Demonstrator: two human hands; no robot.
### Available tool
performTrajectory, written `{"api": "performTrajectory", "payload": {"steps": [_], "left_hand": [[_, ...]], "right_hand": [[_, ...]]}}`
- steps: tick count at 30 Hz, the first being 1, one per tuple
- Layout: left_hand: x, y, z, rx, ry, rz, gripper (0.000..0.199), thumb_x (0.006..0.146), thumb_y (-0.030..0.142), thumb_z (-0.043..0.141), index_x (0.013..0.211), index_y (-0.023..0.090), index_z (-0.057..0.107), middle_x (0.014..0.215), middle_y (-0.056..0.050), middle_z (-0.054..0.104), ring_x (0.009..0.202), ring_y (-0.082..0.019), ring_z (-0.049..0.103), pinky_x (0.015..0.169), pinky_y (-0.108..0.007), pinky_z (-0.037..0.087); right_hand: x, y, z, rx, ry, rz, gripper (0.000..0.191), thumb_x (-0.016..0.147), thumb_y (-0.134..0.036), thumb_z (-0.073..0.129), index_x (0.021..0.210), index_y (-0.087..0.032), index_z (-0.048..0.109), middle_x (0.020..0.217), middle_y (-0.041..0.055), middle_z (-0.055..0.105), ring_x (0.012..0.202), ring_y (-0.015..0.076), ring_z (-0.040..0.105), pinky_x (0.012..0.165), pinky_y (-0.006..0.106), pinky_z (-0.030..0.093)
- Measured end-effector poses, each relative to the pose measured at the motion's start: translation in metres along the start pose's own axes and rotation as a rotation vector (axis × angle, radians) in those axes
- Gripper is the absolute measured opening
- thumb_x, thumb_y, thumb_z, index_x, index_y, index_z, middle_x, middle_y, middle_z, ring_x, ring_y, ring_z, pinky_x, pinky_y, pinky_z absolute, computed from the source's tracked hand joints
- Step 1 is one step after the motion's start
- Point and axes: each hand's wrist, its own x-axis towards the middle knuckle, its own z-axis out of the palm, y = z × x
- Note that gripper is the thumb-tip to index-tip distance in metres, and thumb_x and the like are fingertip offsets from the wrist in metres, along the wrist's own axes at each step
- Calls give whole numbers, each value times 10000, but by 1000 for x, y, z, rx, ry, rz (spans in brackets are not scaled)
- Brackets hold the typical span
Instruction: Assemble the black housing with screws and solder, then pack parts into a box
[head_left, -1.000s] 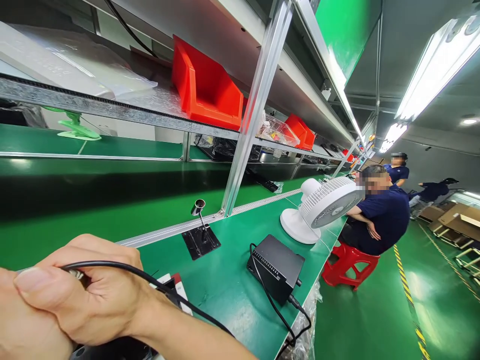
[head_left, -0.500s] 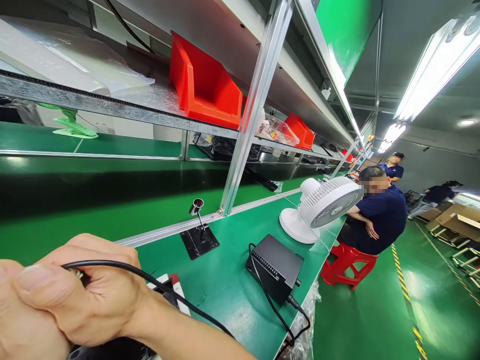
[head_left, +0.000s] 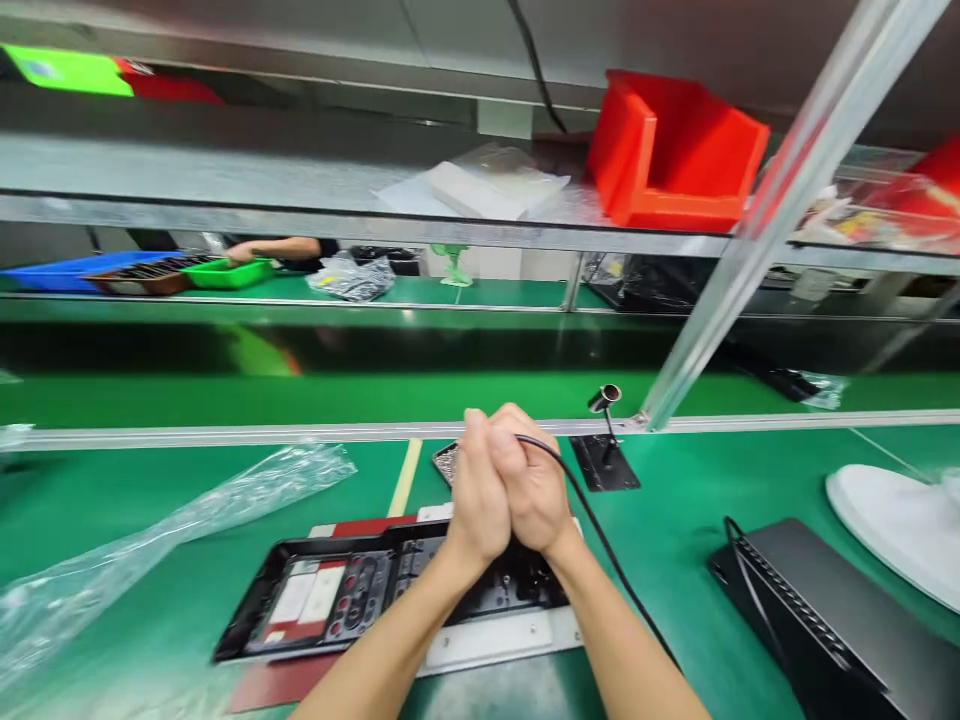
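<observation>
My left hand (head_left: 478, 495) and my right hand (head_left: 534, 485) are pressed together, fingers closed, above the work area. A black cable (head_left: 592, 515) comes out at the top of my right hand and runs down to the right past the forearm. Whatever sits on its end is hidden inside my grip. Below my wrists lies a long black plastic housing (head_left: 251, 610), open side up, on a red and white fixture (head_left: 495, 645). My forearms cover part of it. Just behind my left hand is a small tray (head_left: 444, 462) of tiny metallic parts.
A black stand with a metal cup (head_left: 604, 440) stands right of my hands. Further right are a black box (head_left: 847, 610) and a white fan base (head_left: 892, 520). Clear plastic film (head_left: 187, 530) lies left. A red bin (head_left: 682, 160) sits overhead; another person's hand (head_left: 251, 250) shows across the line.
The view has swung left and down, from the aisle and seated co-worker to the bench before me. My hands stay clasped and now appear near the middle, above the black housing.
</observation>
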Motion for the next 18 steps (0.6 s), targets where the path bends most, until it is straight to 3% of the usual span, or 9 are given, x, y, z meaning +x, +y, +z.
{"api": "performTrajectory", "payload": {"steps": [4,7,12,18], "left_hand": [[-1,3,1,28,-38,23,827,1001,757,99,1119,143,641,992,-155,741,973,-251,716,967,-378,569],[-2,4,-2,23,-63,46,832,1019,724,89,1155,116,640,1048,-182,739,1032,-259,715,1003,-382,557],[-3,-2,0,65,-28,19,940,969,804,100,1254,70,613,1134,-224,728,1077,-295,709,991,-416,566],[-5,-9,2,86,1,12,870,1005,744,131,1372,84,564,1184,-217,723,1069,-289,710,993,-404,559]], "right_hand": [[-1,2,0,31,8,-12,405,1060,-441,417,782,-262,650,805,59,626,779,213,573,724,405,459],[-2,2,1,35,11,-12,431,1069,-441,400,782,-232,645,815,53,614,774,193,561,726,386,458],[-1,1,1,24,15,-5,456,1071,-440,393,714,-217,568,773,28,550,772,169,544,727,350,457],[0,4,0,30,8,-36,424,1069,-400,414,694,-221,502,733,15,500,729,162,479,704,347,431]]}}
